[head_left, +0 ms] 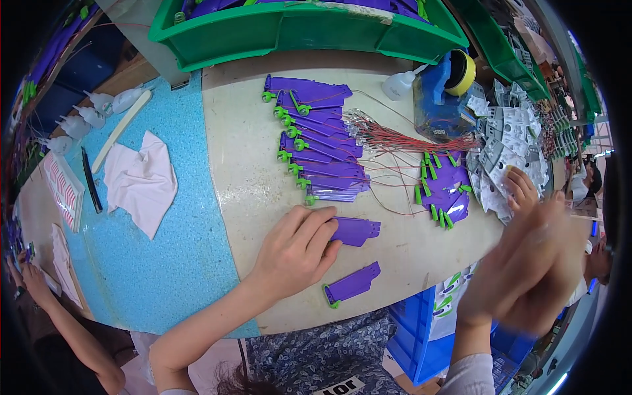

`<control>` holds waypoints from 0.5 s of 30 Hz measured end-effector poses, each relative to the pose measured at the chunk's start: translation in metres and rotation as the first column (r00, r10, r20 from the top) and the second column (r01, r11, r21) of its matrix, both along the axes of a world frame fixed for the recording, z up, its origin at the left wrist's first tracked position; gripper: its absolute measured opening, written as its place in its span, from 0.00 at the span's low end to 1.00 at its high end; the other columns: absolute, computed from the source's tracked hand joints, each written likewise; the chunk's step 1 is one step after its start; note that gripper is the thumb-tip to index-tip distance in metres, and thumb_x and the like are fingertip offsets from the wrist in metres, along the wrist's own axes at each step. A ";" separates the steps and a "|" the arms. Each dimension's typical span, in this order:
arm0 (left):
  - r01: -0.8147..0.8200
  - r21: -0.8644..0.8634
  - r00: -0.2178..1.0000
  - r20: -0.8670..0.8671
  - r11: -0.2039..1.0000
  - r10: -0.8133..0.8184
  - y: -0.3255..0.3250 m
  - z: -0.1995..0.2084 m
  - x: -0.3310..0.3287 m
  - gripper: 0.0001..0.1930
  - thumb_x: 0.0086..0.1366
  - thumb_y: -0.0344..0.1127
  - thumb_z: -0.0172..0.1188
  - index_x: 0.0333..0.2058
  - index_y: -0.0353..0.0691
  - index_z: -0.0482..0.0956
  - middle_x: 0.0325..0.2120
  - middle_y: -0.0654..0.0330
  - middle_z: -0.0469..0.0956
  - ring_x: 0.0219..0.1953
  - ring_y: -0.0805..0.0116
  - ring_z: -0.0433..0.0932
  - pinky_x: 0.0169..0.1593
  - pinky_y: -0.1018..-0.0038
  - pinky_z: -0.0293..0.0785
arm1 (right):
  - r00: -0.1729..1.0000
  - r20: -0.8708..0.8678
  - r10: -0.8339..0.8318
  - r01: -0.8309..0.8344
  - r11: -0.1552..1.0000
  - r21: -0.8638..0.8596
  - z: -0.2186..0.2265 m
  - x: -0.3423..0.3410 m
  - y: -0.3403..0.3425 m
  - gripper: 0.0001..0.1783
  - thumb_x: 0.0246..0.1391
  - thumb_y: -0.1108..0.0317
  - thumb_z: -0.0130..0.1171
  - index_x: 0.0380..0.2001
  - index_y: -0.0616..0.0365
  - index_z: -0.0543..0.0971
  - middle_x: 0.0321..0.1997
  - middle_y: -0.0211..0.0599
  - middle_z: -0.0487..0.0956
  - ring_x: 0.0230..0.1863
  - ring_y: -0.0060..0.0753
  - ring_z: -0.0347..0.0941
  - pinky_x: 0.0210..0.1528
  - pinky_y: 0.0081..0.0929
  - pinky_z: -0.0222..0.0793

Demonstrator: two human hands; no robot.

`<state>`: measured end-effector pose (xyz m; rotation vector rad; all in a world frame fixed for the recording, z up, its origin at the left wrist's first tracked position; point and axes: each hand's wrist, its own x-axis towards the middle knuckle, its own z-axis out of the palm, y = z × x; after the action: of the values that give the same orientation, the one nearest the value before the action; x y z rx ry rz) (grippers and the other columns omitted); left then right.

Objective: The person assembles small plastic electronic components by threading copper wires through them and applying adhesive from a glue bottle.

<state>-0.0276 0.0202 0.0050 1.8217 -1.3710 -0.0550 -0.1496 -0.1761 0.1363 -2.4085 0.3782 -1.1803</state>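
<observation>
The pale surface (250, 171) carries a fanned stack of purple parts (321, 141) with green clips, a bundle of red wires (408, 137) and grey pieces (510, 141). The work looks mid-assembly: one purple part (355, 231) is pinned flat under the left hand (296, 250), fingers spread, pressing rather than gripping. Another purple piece (352, 285) lies just below. The right hand (533, 263) is raised and blurred; I cannot tell its grip. Next likely calls for fetching a wire.

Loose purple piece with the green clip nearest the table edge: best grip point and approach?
Probably pinch the purple piece across its narrow width at mid-body, coming from above. It lies flat and alone on the table, with bare surface around it. The green clip at its lower-left end is small and curved, a poorer hold. The left hand is closest.
</observation>
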 end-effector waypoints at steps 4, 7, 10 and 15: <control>0.031 -0.017 0.998 -0.053 0.999 -0.032 -0.002 0.005 0.001 0.19 0.51 0.28 0.68 0.42 0.30 0.75 0.44 0.51 0.76 0.42 0.54 0.75 0.46 0.66 0.76 | 0.786 -0.527 0.324 -0.366 0.930 0.026 -0.026 0.022 0.037 0.07 0.50 0.78 0.65 0.34 0.63 0.78 0.32 0.42 0.76 0.24 0.38 0.75 0.25 0.33 0.70; 0.030 -0.034 0.993 -0.113 0.999 -0.034 -0.002 0.005 0.000 0.22 0.50 0.27 0.69 0.44 0.30 0.74 0.44 0.51 0.76 0.43 0.53 0.76 0.48 0.66 0.75 | 0.737 -0.563 0.374 -0.357 0.923 0.144 -0.067 0.022 0.040 0.07 0.47 0.77 0.66 0.29 0.62 0.78 0.27 0.42 0.73 0.23 0.44 0.75 0.25 0.39 0.70; 0.036 -0.041 0.975 -0.218 0.999 -0.044 0.002 0.000 0.000 0.23 0.50 0.27 0.70 0.44 0.31 0.72 0.44 0.51 0.76 0.43 0.53 0.76 0.48 0.65 0.75 | 0.687 -0.586 0.429 -0.358 0.902 0.241 -0.079 0.030 0.035 0.06 0.46 0.75 0.67 0.27 0.62 0.78 0.24 0.41 0.73 0.23 0.48 0.75 0.25 0.40 0.70; 0.044 0.003 0.922 -0.385 0.999 -0.040 0.004 -0.001 0.003 0.21 0.50 0.27 0.72 0.40 0.33 0.72 0.44 0.52 0.76 0.43 0.54 0.77 0.46 0.64 0.76 | 0.671 -0.485 0.561 -0.267 0.793 0.547 -0.086 0.035 0.027 0.06 0.45 0.78 0.67 0.29 0.63 0.84 0.25 0.41 0.76 0.24 0.42 0.76 0.26 0.34 0.70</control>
<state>-0.0249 0.0237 0.0037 1.6798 -1.1285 -0.4240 -0.1144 -0.1494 0.0504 -2.2279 0.2079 -0.0229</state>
